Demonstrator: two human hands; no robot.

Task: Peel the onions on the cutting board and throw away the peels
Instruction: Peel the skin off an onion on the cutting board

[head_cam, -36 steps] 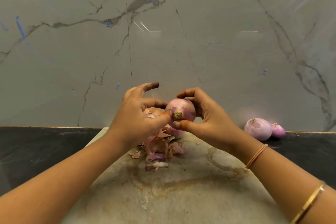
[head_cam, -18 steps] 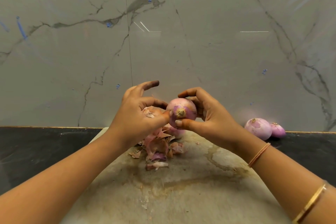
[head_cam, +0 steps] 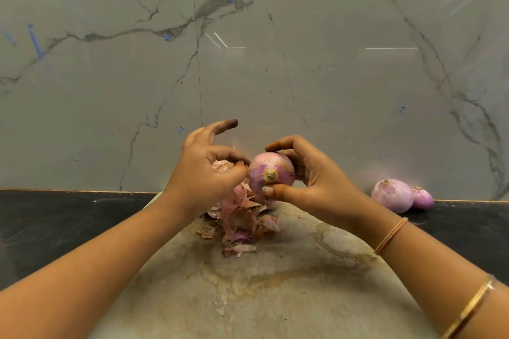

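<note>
My right hand [head_cam: 316, 181] grips a pink onion [head_cam: 271, 170] above the far end of the stained cutting board [head_cam: 275, 283], root end facing me, thumb under it and fingers curled over the top. My left hand [head_cam: 209, 173] is at the onion's left side, thumb and fingers pinching a strip of peel at its edge, index finger raised. A heap of dry pink peels [head_cam: 239, 217] lies on the board just below both hands. Another onion is partly hidden behind the held one.
Two peeled onions, a big one [head_cam: 392, 195] and a small one [head_cam: 422, 197], sit on the dark counter [head_cam: 55, 223] at the right, against the marble wall [head_cam: 248, 63]. The board reaches toward me between my forearms.
The onion has turned slightly in my right hand and more purple flesh shows around the root. My left thumb slid from the root end to the onion's left edge.
</note>
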